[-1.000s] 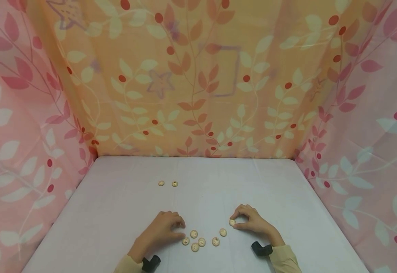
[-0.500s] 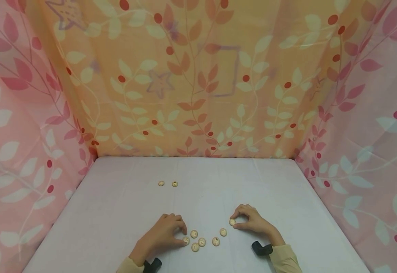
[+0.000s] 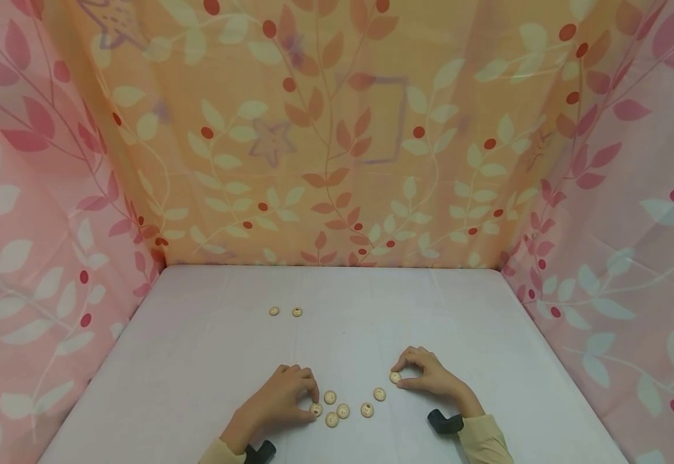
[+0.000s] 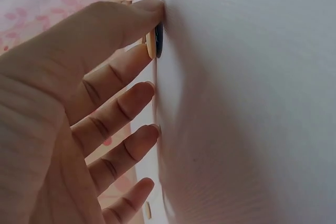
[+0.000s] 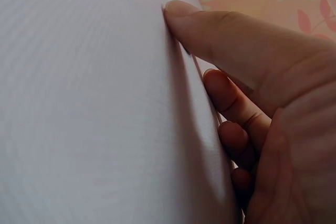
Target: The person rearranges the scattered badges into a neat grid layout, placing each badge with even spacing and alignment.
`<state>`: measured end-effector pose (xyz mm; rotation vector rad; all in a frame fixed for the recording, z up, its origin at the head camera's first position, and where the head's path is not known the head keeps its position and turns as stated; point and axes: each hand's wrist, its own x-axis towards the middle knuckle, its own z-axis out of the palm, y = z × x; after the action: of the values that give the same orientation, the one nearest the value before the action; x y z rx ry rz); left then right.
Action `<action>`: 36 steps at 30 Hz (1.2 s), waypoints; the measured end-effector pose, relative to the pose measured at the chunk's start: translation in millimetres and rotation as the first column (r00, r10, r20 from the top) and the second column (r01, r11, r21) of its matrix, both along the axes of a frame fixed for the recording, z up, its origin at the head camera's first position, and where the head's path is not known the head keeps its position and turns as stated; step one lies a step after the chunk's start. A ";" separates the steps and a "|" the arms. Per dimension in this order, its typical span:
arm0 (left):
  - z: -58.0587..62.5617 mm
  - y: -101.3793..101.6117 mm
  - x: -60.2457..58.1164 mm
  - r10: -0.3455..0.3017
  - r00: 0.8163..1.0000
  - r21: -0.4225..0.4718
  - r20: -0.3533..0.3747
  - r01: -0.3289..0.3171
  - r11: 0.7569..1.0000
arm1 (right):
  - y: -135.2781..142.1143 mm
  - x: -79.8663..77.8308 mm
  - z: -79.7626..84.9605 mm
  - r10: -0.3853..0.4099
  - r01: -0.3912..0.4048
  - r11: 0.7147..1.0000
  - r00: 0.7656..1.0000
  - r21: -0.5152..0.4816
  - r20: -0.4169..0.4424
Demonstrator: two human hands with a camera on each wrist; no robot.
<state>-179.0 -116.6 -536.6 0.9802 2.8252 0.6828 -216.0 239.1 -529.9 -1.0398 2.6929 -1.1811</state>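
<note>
Small round discs, pale and wood-like, lie flat on the white-covered table. Your left hand (image 3: pixel 283 394) has its thumb and index finger closed on opposite rims of the left-hand disc (image 3: pixel 316 410), other fingers spread apart; the left wrist view shows that piece edge-on and thin, something dark beneath it, layer or shadow, can't tell which. Your right hand (image 3: pixel 430 376) pinches the right-hand disc (image 3: pixel 395 377) the same way, thumb below and index above as the head view has it; from the right wrist your thumb hides most of that grip. Between your hands sit five loose discs (image 3: pixel 367 410), a tight cluster of three by your left and two nearer your right; a far pair (image 3: pixel 274 311) sits side by side, well away toward the back of the table (image 3: pixel 209 335). Top markings too small to read. Handling, judged by look: light, stiff, unlikely to break, perhaps a bit slick at the rounded rim. Best hold is fingertips across the rim, low and level; press too hard on one edge and it may tip or skid over the cloth.
</note>
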 end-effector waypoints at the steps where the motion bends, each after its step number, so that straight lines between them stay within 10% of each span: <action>1: -0.1 0.2 -0.3 -0.002 1.000 -0.001 0.006 0.002 1.000 | 0.1 0.0 0.2 -0.001 0.001 1.000 1.000 -0.001 0.004; 20: 0.9 -3.4 -6.3 0.022 0.995 0.005 0.095 -0.022 1.000 | -0.2 0.8 -0.1 -0.007 0.008 1.000 1.000 -0.007 0.030; 27: -3.2 -9.6 -11.1 0.038 0.996 0.030 0.085 -0.040 0.999 | 14.3 -16.6 -34.3 -0.009 0.008 1.000 1.000 0.018 0.014; 36: -2.9 -18.3 -18.6 0.090 0.994 0.024 0.065 -0.092 0.995 | 12.6 -16.4 -33.3 -0.014 0.014 1.000 1.000 0.012 0.004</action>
<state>-197.5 -134.9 -539.6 0.8219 2.8268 0.7489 -232.4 251.6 -563.3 -1.0172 2.7056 -1.1667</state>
